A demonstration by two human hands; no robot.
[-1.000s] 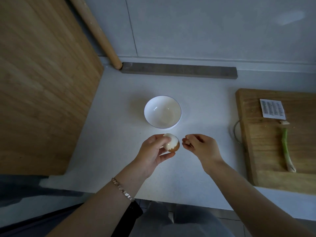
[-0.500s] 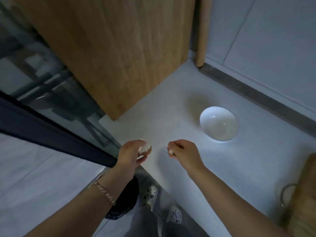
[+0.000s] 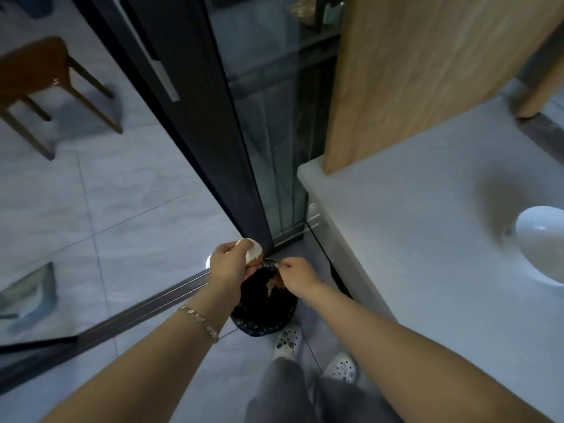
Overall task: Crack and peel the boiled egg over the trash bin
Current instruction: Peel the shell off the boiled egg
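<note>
Left hand (image 3: 229,264): the egg (image 3: 254,251) is gripped in curled fingers at frame centre, above the upper-left rim of the trash bin (image 3: 262,315) (white is exposed on top).
Right hand (image 3: 297,277): fingertips are drawn together over the bin; whether shell is pinched cannot be told.
Bin limits: door track (image 3: 146,309) at left, counter edge (image 3: 332,227) at right.
Open room: tiled floor (image 3: 122,224), left of frame.

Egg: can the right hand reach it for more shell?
Probably yes. The right hand is just beside the egg, which the left hand holds at the trash bin, and nothing lies between them.
</note>
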